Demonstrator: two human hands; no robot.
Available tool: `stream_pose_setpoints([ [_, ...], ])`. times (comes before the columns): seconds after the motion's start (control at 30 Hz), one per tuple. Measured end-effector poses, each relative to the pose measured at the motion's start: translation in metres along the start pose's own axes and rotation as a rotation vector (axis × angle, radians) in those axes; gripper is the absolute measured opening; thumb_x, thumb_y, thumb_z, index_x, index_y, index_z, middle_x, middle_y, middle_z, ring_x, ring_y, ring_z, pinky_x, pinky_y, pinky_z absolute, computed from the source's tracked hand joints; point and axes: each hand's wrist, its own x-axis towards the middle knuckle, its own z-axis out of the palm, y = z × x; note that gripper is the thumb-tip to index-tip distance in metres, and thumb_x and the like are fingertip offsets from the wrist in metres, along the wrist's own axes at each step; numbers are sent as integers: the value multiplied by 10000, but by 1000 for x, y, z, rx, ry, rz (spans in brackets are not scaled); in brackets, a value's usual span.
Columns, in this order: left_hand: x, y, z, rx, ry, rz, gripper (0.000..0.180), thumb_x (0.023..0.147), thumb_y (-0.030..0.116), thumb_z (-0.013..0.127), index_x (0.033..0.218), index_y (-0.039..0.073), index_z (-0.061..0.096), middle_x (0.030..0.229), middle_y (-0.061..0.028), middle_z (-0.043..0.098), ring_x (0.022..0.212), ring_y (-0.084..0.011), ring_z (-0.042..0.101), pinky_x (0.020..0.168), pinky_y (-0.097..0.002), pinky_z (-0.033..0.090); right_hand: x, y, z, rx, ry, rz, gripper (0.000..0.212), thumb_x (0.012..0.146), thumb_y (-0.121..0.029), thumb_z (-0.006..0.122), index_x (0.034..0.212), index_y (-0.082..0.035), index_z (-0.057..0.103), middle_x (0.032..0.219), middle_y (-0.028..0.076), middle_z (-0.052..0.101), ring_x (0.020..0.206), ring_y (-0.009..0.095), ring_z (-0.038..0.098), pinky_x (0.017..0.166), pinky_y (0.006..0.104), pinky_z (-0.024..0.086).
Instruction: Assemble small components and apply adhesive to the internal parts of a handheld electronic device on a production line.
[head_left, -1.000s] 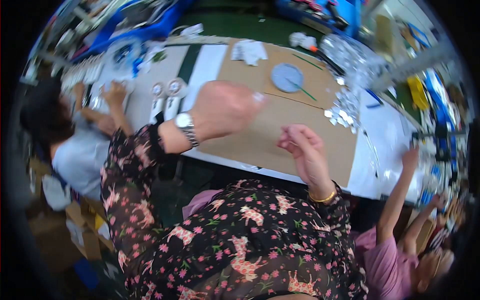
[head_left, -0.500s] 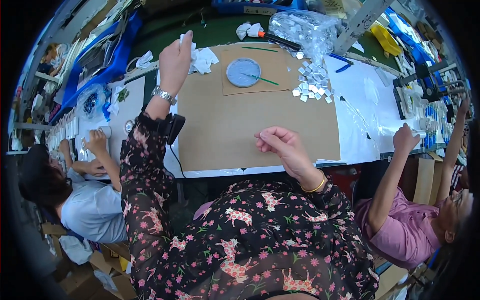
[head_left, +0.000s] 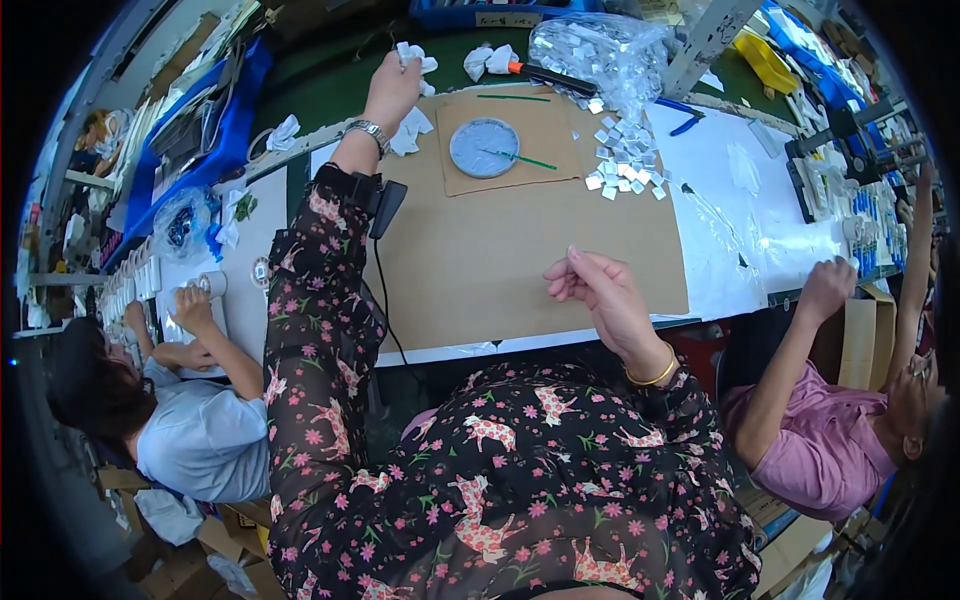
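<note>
My left hand [head_left: 393,86] is stretched to the far side of the table, its fingers closed on a crumpled white tissue [head_left: 416,56]. Another crumpled tissue [head_left: 411,133] lies just below that hand, by the edge of the brown cardboard. Over the near right part of the cardboard sheet [head_left: 480,260] hovers my right hand [head_left: 607,300], fingers curled in and thumb close to them; anything inside is hidden. Beyond it, a smaller cardboard piece [head_left: 462,183] carries a round dish of grey-blue paste [head_left: 480,140], with a thin green stick [head_left: 535,162] resting in it.
A second green stick [head_left: 513,97] lies behind the dish. Small whitish square pieces [head_left: 628,160] are heaped right of it, near a plastic bag [head_left: 600,50] of similar pieces, a black-and-orange tool [head_left: 552,77] and blue-handled pliers [head_left: 686,125]. Co-workers sit left [head_left: 200,430] and right [head_left: 815,430].
My left hand has moved right and farther away, lifting a tissue from beside the other one. My right hand has shifted a little to the right, fingers still curled.
</note>
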Motion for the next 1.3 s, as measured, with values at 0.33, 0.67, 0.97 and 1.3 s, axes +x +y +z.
stream_pose_setpoints([
  [0.33, 16, -21, 0, 71, 43, -45, 498, 1107, 376, 516, 1401, -15, 608, 1324, -168, 706, 1174, -267, 666, 1054, -400, 494, -6, 2, 7, -64, -23, -52, 335, 1120, -250, 586, 1047, 27, 760, 935, 64, 732, 861, 115, 651, 831, 273, 527],
  [0.67, -16, -10, -21, 37, 211, 156, 381, 1094, 268, 574, 1314, -16, 699, 1226, -152, 768, 1120, -219, 728, 968, -327, 544, 0, 3, 6, -67, -21, -49, 339, 1114, -243, 597, 1029, 39, 767, 909, 54, 729, 834, 114, 647, 804, 274, 525],
  [0.97, -161, 91, -26, -74, 78, 183, 427, 1082, 334, 629, 795, 22, 680, 650, -88, 639, 623, -156, 585, 603, -348, 472, 0, -27, -1, -169, 25, -38, 361, 1128, -303, 577, 957, -34, 746, 877, 26, 708, 824, 93, 640, 793, 256, 520],
  [1.3, -340, 71, -14, -499, -77, -50, 205, 1053, 206, 710, 938, 57, 630, 749, 44, 621, 633, -35, 570, 567, -205, 443, -71, -46, 26, -243, -133, -78, 393, 1109, -355, 615, 839, -79, 687, 802, -27, 654, 744, 58, 597, 733, 235, 497],
])
